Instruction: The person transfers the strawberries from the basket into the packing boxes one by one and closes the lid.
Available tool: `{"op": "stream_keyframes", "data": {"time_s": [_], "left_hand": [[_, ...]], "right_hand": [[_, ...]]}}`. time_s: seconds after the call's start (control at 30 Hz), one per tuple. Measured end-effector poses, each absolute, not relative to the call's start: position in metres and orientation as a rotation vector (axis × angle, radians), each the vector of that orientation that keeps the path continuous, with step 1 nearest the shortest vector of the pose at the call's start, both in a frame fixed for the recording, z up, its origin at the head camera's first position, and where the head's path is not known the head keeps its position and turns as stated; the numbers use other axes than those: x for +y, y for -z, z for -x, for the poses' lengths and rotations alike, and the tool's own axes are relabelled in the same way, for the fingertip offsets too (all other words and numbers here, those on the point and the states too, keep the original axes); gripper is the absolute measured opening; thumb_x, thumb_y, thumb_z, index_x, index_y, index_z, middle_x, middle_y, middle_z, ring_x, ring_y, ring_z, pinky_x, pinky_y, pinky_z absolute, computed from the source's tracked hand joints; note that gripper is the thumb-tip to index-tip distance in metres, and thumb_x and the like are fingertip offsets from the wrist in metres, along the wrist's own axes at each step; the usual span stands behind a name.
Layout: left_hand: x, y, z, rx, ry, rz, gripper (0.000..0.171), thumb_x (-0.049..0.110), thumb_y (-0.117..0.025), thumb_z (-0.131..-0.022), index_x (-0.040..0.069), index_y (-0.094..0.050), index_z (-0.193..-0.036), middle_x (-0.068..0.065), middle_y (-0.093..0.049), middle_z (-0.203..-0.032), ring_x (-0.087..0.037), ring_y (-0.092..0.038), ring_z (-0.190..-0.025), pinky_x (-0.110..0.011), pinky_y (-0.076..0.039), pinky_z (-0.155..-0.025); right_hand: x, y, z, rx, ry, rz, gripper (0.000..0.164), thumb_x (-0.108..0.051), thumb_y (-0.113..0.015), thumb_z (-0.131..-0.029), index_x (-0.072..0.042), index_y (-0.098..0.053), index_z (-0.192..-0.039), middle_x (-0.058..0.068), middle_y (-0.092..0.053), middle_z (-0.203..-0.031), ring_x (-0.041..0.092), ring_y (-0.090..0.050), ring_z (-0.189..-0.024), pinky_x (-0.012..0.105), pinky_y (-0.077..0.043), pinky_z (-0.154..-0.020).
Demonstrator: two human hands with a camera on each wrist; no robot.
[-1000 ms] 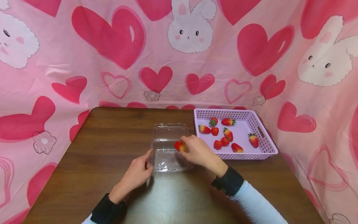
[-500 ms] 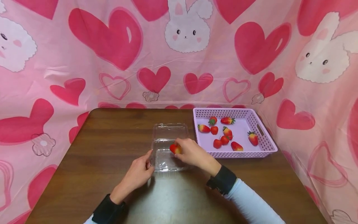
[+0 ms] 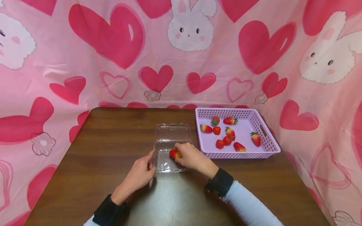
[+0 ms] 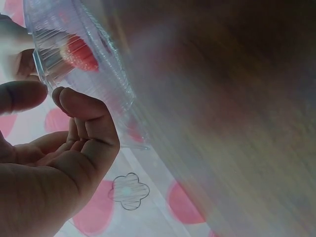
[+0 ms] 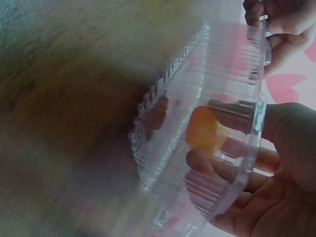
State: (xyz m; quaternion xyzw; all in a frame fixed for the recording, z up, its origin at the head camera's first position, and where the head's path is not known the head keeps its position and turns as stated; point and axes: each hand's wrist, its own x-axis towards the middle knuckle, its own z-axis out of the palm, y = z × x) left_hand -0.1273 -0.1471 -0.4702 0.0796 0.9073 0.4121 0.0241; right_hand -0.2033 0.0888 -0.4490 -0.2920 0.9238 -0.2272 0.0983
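An open clear plastic clamshell container [image 3: 164, 164] lies on the table, its lid folded back away from me. My left hand [image 3: 137, 173] pinches its left rim between thumb and finger, as the left wrist view shows. Inside the base, my right hand [image 3: 192, 158] grips a strawberry [image 3: 173, 153] by its yellowish end, red tip pointing left. Through the clear wall the strawberry [image 5: 201, 128] appears between thumb and fingers in the right wrist view. Whether it touches the container floor I cannot tell.
To the right stands a lilac perforated basket [image 3: 246, 155] with several strawberries [image 3: 255, 139] and small red fruits [image 3: 220, 144] in it. Its left wall is close to the container. Beneath everything is a brown wooden table [image 3: 118, 138], with a pink heart-patterned cloth [image 3: 121, 103] behind.
My right hand has carried the strawberry left and down, from over the container's right side into its base. The left hand has stayed at the left rim.
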Motion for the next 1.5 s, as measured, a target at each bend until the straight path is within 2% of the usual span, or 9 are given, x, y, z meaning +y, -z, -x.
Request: {"op": "stream_keyframes", "data": {"time_s": [0.27,0.53,0.63,0.8,0.93,1.2,1.5], "left_hand": [[-0.146,0.469,0.126,2.783,-1.281,-0.228,0.067,0.0,-0.068,-0.092,-0.005,-0.047,-0.155,-0.002,-0.049,-0.076,-0.016,-0.047,-0.066,-0.027,-0.039,-0.054],[-0.146,0.469,0.127,2.774,-1.281,-0.202,0.067,0.002,-0.069,-0.093,-0.004,-0.047,-0.155,-0.003,-0.049,-0.077,-0.017,-0.049,-0.066,-0.027,-0.041,-0.054],[-0.146,0.469,0.126,2.771,-1.281,-0.204,0.067,0.002,-0.07,-0.093,-0.005,-0.047,-0.155,-0.003,-0.049,-0.077,-0.017,-0.049,-0.066,-0.027,-0.041,-0.054],[-0.146,0.469,0.126,2.752,-1.281,-0.177,0.068,0.003,-0.07,-0.094,-0.004,-0.046,-0.156,-0.003,-0.05,-0.077,-0.017,-0.049,-0.067,-0.027,-0.041,-0.055],[-0.146,0.469,0.126,2.739,-1.282,-0.164,0.069,0.003,-0.07,-0.094,-0.003,-0.045,-0.157,-0.004,-0.05,-0.078,-0.017,-0.049,-0.066,-0.027,-0.041,-0.054],[-0.146,0.469,0.127,2.742,-1.279,-0.167,0.069,0.003,-0.07,-0.093,-0.004,-0.044,-0.157,-0.004,-0.049,-0.078,-0.017,-0.048,-0.067,-0.027,-0.039,-0.055],[-0.146,0.469,0.126,2.733,-1.281,-0.165,0.069,0.003,-0.07,-0.094,-0.003,-0.044,-0.157,-0.004,-0.049,-0.079,-0.017,-0.048,-0.067,-0.027,-0.04,-0.055]], "right_hand": [[0.086,0.458,0.204,2.695,0.708,0.887,0.033,-0.013,-0.084,-0.089,-0.004,-0.068,-0.116,0.001,-0.065,-0.083,0.016,-0.06,-0.07,0.027,-0.054,-0.064],[0.085,0.461,0.206,2.718,0.711,0.894,0.033,-0.014,-0.086,-0.087,-0.006,-0.071,-0.115,0.003,-0.07,-0.09,0.016,-0.062,-0.074,0.029,-0.057,-0.071],[0.087,0.458,0.206,2.722,0.711,0.893,0.032,-0.01,-0.085,-0.086,-0.005,-0.072,-0.115,0.004,-0.07,-0.093,0.018,-0.061,-0.077,0.031,-0.056,-0.072],[0.09,0.454,0.205,2.709,0.699,0.929,0.031,0.005,-0.078,-0.084,-0.004,-0.074,-0.114,0.007,-0.071,-0.097,0.021,-0.062,-0.085,0.037,-0.058,-0.08],[0.09,0.455,0.205,2.704,0.72,0.966,0.028,0.006,-0.075,-0.085,-0.003,-0.077,-0.112,0.009,-0.072,-0.1,0.021,-0.064,-0.089,0.04,-0.059,-0.089],[0.084,0.46,0.204,2.757,0.742,1.09,0.02,0.008,-0.073,-0.085,-0.003,-0.077,-0.102,0.008,-0.07,-0.093,0.021,-0.066,-0.085,0.039,-0.06,-0.083],[0.078,0.46,0.203,2.746,0.749,1.034,0.023,0.007,-0.074,-0.087,-0.004,-0.077,-0.107,0.007,-0.07,-0.098,0.022,-0.069,-0.092,0.038,-0.06,-0.085]]}}
